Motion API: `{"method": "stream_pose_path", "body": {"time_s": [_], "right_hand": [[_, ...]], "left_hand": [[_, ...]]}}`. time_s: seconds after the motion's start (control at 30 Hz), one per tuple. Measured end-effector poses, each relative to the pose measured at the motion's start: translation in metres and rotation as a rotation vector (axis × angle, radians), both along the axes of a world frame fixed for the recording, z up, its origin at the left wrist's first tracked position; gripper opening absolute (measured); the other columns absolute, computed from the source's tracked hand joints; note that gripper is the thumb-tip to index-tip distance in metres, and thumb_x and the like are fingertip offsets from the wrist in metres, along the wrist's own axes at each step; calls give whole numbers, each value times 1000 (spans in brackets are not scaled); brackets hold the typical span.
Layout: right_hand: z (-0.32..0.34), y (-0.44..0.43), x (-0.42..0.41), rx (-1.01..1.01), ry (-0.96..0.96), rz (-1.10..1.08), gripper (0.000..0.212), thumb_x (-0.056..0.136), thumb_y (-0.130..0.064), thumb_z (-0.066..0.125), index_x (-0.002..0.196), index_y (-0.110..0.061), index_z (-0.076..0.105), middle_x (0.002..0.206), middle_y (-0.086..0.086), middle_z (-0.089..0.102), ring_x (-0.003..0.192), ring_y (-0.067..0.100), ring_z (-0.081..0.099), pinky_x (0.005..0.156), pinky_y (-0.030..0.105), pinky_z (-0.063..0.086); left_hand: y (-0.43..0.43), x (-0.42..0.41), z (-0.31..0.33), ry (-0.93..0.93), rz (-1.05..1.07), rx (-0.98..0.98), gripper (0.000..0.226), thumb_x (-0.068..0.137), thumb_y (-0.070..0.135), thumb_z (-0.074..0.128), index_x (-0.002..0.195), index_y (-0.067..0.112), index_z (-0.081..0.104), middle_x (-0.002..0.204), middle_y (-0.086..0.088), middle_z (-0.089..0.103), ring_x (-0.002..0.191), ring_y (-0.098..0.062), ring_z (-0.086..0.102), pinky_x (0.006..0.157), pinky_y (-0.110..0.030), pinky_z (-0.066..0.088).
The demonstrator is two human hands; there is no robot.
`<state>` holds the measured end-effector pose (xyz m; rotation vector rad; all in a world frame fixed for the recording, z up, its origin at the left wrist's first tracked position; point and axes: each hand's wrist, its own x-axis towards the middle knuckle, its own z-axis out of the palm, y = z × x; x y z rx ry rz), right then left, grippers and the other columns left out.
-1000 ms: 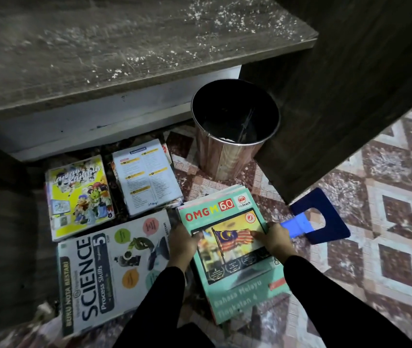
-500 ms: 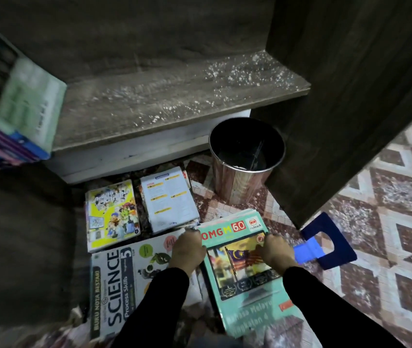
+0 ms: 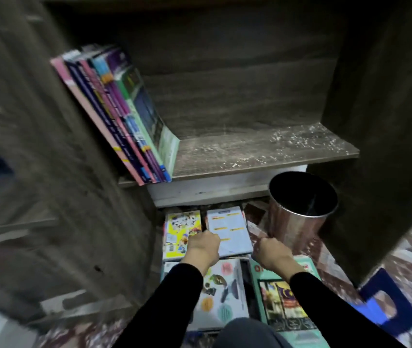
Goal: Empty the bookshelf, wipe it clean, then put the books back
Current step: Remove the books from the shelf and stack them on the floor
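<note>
The dusty wooden shelf board (image 3: 262,149) is bare on its right side. Several books (image 3: 124,116) lean against its left wall. On the floor below lie a yellow cartoon book (image 3: 177,227), a white-covered book stack (image 3: 230,229), a Science book (image 3: 225,297) and a teal book (image 3: 275,305). My left hand (image 3: 203,244) curls on the left edge of the white stack. At the stack's right edge my right hand (image 3: 271,249) is curled too. The fingertips of both hands are hidden.
A shiny metal bin (image 3: 300,222) stands on the patterned floor just right of the books. A blue dustpan (image 3: 388,305) lies at the lower right. Dark cabinet walls (image 3: 388,121) close in on both sides.
Both hands left the teal book and moved forward to the white stack. The view tilted up, bringing the leaning books on the shelf into sight.
</note>
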<state>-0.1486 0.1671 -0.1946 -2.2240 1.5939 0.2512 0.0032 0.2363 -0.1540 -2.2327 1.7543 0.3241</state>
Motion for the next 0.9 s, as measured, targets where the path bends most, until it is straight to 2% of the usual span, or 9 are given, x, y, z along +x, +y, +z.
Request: {"method": "stream_pose_path", "body": {"time_s": [0.17,0.3,0.4,0.5,0.63,0.8,0.9], "right_hand": [[37,21,45,-63,-10,167,40,94,-34,49,126,-11,51,132,13,52,121,28,52,92,30,43],[65,37,77,-115,-31,271,39,93,-38,49,121,-12,55,129,12,56,119,28,53,95,34,40],[87,38,96,-152,-97,294,37,91,-37,52,117,-12,58,124,12,59,115,30,55,90,34,42],[113,29,115,-199,-191,317,36,90,-35,53,115,-10,57,119,15,61,110,32,57,84,34,44],[153,12,145,-271,-397,333,43,93,-41,53,122,-8,52,116,16,62,107,33,58,84,37,48],[194,-3,185,-356,-578,351,62,94,-51,48,137,-8,38,117,18,62,105,34,59,81,39,48],[207,-12,206,-384,-624,372,65,94,-54,47,137,-7,35,124,18,57,110,36,57,83,40,46]], "left_hand": [[30,30,36,-65,41,-61,30,96,16,49,123,7,54,128,-14,53,118,-31,53,92,-38,45],[49,50,61,-94,95,-87,32,95,20,51,124,7,53,130,-14,52,119,-32,53,94,-39,44],[54,66,85,-121,124,-163,33,94,25,52,122,8,54,127,-13,53,117,-31,53,94,-39,42],[52,85,118,-195,111,-302,39,93,28,50,127,9,51,129,-11,51,120,-30,50,100,-41,37],[44,114,166,-277,107,-585,55,94,33,48,142,12,33,146,-8,34,133,-27,34,110,-45,25],[27,143,211,-219,187,-947,64,93,17,48,149,11,18,157,-9,14,144,-27,11,116,-43,16],[16,158,226,-194,215,-1037,68,93,9,45,151,9,10,159,-9,5,146,-27,3,118,-43,13]]}}
